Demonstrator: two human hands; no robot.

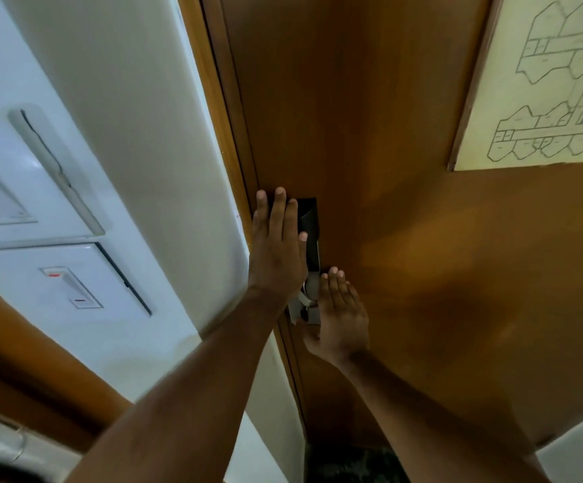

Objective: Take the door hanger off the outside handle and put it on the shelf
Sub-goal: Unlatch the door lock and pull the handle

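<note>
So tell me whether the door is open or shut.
Shut: the door edge sits against the frame, no gap showing.

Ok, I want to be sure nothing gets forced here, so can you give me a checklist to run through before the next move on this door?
1. Door closed against its frame: ok, no gap shows at the edge.
2. Left hand placed: ok, flat on the door edge beside the black lock plate.
3. Right hand on the handle: not ok, fingers are open beside it, not gripping.
4. Both hands free: ok, neither holds anything.
5. Door hanger in sight: not ok, it hangs on the outside, hidden from here.
6. Shelf in sight: cannot tell, none shows clearly in this view.
</note>
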